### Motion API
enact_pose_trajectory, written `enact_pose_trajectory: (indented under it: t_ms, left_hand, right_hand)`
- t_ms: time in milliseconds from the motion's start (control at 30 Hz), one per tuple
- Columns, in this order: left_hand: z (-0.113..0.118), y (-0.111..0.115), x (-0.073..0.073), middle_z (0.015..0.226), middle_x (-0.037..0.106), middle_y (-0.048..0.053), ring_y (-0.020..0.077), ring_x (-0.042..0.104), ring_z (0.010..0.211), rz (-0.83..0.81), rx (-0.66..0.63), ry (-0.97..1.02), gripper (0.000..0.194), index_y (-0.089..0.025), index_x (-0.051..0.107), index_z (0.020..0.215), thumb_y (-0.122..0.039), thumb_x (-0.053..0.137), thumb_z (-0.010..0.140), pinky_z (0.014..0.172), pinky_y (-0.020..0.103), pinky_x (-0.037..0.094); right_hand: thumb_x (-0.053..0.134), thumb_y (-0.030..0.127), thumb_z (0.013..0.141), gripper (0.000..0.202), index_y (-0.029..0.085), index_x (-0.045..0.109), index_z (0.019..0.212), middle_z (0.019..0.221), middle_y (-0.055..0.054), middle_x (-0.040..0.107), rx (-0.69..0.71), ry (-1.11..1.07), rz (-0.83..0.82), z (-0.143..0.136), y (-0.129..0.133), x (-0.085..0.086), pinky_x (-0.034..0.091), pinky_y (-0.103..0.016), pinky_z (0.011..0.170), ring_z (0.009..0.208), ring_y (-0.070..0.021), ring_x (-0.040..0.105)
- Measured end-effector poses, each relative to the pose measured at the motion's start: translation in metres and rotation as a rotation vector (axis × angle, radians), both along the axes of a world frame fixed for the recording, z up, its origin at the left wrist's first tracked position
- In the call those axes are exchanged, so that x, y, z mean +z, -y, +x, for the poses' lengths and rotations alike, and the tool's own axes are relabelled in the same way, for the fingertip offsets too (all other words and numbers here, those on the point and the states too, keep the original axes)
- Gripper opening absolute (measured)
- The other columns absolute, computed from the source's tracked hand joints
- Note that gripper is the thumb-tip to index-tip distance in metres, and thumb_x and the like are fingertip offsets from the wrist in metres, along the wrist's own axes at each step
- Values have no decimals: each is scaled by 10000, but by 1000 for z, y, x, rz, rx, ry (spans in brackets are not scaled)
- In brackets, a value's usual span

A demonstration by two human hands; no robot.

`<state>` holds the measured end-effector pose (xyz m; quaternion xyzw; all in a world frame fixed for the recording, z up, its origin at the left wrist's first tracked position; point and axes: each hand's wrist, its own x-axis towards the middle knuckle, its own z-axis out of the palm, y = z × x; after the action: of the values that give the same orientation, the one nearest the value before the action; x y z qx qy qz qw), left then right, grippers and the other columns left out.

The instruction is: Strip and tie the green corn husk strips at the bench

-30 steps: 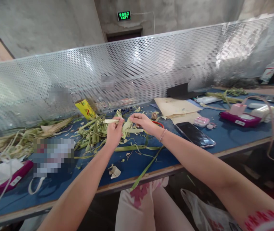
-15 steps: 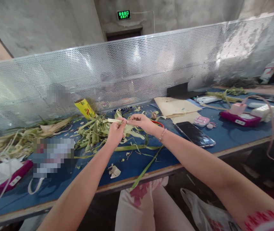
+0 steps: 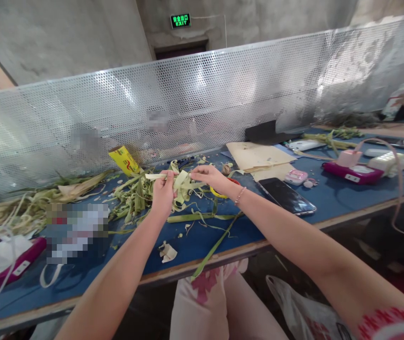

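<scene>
One pale green, flat leaf strip (image 3: pixel 181 180) seems midway through shaping above the blue desk (image 3: pixel 193 248): the fingers of the left hand (image 3: pixel 164 191) pinch it; those of the right hand (image 3: pixel 209 177) pinch its other end. Next calls for a steady left grip. Right of the fingers: one glossy black phone (image 3: pixel 287 196), one rounded pink case (image 3: pixel 296 176).

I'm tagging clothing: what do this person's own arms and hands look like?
The right hand and left hand wear no gloves. A thin pinkish bracelet circles the right wrist; a red-and-white sleeve shows higher up. No sleeve shows on the left.
</scene>
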<state>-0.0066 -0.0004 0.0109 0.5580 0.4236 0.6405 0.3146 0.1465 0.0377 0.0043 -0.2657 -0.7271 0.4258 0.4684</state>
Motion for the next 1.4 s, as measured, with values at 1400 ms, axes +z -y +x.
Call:
enact_pose_trajectory:
  t_ms: [1400]
  left_hand:
    - [-8, 5, 10, 463, 285, -68, 64, 310, 363, -29, 207, -315, 244, -182, 544, 746, -417, 479, 742, 352, 179, 302]
  right_hand:
    - [608, 135, 569, 400, 218, 237, 696, 541, 104, 349, 202, -89, -146, 13, -8, 3, 414, -241, 531, 512, -84, 520]
